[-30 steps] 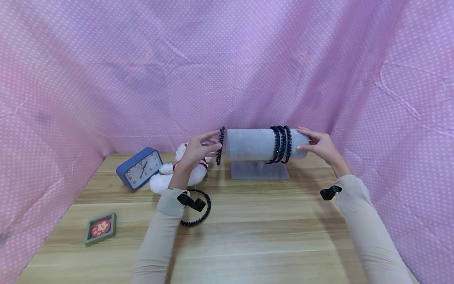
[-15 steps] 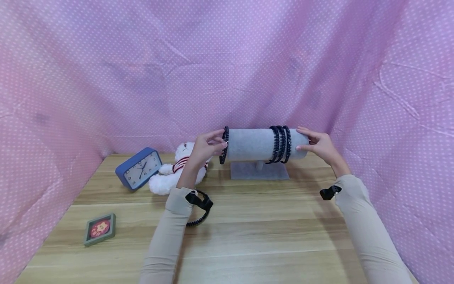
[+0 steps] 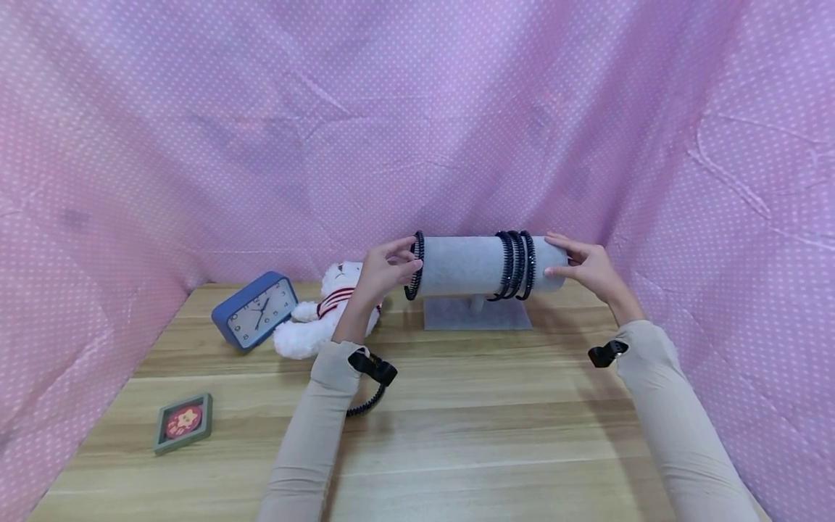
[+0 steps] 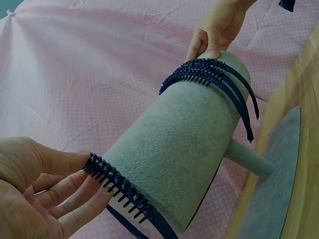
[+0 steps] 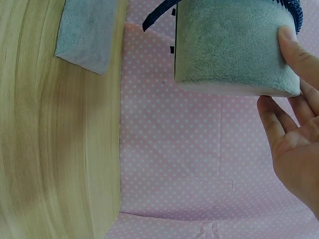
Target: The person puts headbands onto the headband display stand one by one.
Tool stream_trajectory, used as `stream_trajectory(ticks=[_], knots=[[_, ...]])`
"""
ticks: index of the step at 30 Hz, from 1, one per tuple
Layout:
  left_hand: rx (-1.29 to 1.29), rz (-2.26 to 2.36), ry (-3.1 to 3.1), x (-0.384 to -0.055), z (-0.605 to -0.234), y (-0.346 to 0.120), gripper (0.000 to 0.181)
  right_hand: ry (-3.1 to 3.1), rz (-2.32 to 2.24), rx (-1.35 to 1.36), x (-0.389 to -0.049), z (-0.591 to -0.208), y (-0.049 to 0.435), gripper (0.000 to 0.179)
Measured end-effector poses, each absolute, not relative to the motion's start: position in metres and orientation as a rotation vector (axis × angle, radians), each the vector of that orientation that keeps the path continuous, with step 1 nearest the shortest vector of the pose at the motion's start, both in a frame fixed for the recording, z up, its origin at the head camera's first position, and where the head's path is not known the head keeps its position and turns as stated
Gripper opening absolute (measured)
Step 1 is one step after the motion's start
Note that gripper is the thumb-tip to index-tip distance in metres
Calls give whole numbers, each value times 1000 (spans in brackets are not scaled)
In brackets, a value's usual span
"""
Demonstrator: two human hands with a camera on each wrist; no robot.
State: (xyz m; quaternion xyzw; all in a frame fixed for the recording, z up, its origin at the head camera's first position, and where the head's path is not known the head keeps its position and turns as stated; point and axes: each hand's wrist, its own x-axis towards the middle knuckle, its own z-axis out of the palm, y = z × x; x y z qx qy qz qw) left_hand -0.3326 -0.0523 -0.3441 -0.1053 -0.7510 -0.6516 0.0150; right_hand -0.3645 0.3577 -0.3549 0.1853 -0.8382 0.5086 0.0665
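Observation:
A dark, toothed headband (image 3: pixel 419 270) is pinched between the thumb and fingers of my left hand (image 3: pixel 381 272). In the left wrist view this headband (image 4: pixel 122 184) lies over the near end of a grey plush roll stand (image 4: pixel 169 134), its arms hanging down. Three similar headbands (image 3: pixel 517 264) sit close together towards the right of the roll stand (image 3: pixel 459 267). At that right end, my right hand (image 3: pixel 590 270) grips the roll; the right wrist view has its thumb on the plush side and its fingers (image 5: pixel 271 122) at the end face.
Another dark headband (image 3: pixel 368 406) lies on the wooden table (image 3: pixel 496 428), partly hidden by the left forearm. A white plush toy (image 3: pixel 306 337), a blue clock (image 3: pixel 257 312) and a small framed star picture (image 3: pixel 184 423) stand at left. Pink dotted cloth (image 3: pixel 417 130) hangs behind.
My left hand has moved right with its headband, from just off the roll's left end to over that end. The right hand has stayed on the roll.

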Motion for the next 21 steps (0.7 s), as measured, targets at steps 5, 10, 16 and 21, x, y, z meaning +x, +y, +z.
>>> stream_trajectory(ticks=[5, 10, 16, 21], knots=[[-311, -1963, -2378, -332, -343, -51, 51, -2539, 1517, 553, -365, -355, 358, 66], [-284, -1941, -2402, -333, -343, -51, 51, -2546, 1509, 557, -365, -356, 358, 66], [-315, -1889, -2421, -335, -344, -51, 51, -2527, 1540, 558, -365, -357, 358, 66], [-383, -1808, -2434, -335, -344, -50, 50, -2520, 1538, 560, -365, -356, 358, 66]])
